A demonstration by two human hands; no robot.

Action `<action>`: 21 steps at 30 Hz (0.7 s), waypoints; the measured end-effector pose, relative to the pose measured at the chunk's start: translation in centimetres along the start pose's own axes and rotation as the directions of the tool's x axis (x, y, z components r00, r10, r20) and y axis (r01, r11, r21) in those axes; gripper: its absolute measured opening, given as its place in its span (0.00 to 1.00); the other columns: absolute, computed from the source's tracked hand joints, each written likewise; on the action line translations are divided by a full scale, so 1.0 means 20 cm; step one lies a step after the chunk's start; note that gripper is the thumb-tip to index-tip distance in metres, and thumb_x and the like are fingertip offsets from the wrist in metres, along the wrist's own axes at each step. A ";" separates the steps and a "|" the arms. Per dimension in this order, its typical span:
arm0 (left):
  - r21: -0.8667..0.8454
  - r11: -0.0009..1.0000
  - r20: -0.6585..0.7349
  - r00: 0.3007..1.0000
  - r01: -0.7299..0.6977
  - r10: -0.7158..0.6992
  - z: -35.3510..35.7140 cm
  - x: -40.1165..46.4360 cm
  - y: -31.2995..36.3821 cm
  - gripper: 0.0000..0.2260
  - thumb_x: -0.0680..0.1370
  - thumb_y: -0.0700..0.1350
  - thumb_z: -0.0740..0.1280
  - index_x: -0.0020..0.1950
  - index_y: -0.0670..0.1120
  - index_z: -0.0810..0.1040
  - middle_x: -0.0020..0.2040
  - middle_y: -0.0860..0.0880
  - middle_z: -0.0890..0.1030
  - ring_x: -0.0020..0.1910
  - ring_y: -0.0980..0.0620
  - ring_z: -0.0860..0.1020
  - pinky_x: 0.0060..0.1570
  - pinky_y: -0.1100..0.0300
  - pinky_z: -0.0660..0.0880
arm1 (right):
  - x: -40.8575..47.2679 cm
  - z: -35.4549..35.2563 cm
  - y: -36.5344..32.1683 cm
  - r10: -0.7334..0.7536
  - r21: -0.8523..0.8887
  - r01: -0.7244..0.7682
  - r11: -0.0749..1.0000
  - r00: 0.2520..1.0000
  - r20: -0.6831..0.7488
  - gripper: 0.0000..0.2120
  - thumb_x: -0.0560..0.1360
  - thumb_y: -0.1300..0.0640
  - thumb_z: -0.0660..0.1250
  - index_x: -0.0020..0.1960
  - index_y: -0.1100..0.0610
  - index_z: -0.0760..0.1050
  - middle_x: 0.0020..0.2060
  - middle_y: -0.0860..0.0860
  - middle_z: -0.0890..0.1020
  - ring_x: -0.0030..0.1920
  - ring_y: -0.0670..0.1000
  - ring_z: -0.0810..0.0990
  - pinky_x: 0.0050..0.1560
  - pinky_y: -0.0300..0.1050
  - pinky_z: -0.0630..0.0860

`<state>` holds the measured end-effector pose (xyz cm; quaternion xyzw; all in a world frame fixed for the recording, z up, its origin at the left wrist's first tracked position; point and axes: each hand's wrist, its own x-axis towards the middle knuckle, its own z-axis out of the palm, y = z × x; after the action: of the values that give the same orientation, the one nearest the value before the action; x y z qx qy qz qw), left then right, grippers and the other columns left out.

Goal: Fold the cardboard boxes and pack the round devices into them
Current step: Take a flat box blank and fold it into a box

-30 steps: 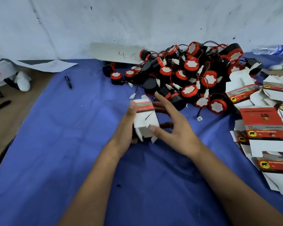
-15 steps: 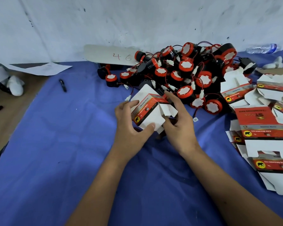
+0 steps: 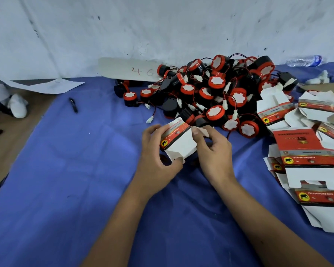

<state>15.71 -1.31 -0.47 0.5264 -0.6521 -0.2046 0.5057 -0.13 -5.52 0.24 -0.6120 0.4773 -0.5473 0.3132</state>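
The box (image 3: 178,143) sits between both hands — left hand (image 3: 158,157), right hand (image 3: 214,151) — above the table (image 3: 66,180). Behind it lies the device pile (image 3: 210,93); flat boxes (image 3: 312,160) lie right, a pen (image 3: 73,105) far left.

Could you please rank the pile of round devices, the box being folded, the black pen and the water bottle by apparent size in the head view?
1. pile of round devices
2. box
3. water bottle, farther away, so unsure
4. black pen
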 end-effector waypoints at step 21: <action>0.047 0.998 -0.198 0.980 0.044 -0.034 0.01 0.02 -0.01 0.14 0.86 0.46 0.63 0.70 0.51 0.78 0.63 0.49 0.77 0.60 0.65 0.74 0.55 0.76 0.68 | 0.00 -0.01 0.01 -0.333 -0.073 0.392 0.917 0.855 0.398 0.32 0.71 0.77 0.60 0.70 0.56 0.76 0.68 0.48 0.77 0.71 0.47 0.73 0.68 0.46 0.74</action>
<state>15.73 -1.69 -0.55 0.5697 -0.5933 -0.1444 0.5500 -0.33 -5.64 0.14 -0.8067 0.3237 -0.4306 0.2429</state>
